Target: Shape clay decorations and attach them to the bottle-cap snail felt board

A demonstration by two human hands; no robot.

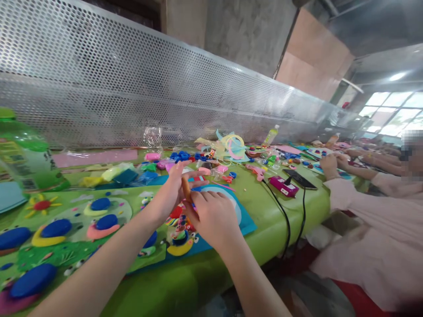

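Note:
An orange-brown roll of what looks like modelling clay (186, 188) stands between my two hands, above the craft boards. My left hand (168, 189) has its fingers stretched out and apart, and its palm lies against the roll. The bent fingers of my right hand (213, 213) press the roll from the other side; their tips are partly hidden. Below them lies a blue sheet with a pale disc (236, 207) and colourful clay figures (180, 226). At left, a green board (74, 198) bears several dark blue discs with clay crescents and a red-and-yellow sun (42, 205).
A green bottle (28, 154) stands at far left. Loose clay packets (120, 172), paper strips (233, 145) and caps lie along the perforated metal panel (132, 83). To the right are a pink glue gun (256, 171), a purple box with cables (283, 186) and a co-worker's hands (332, 165).

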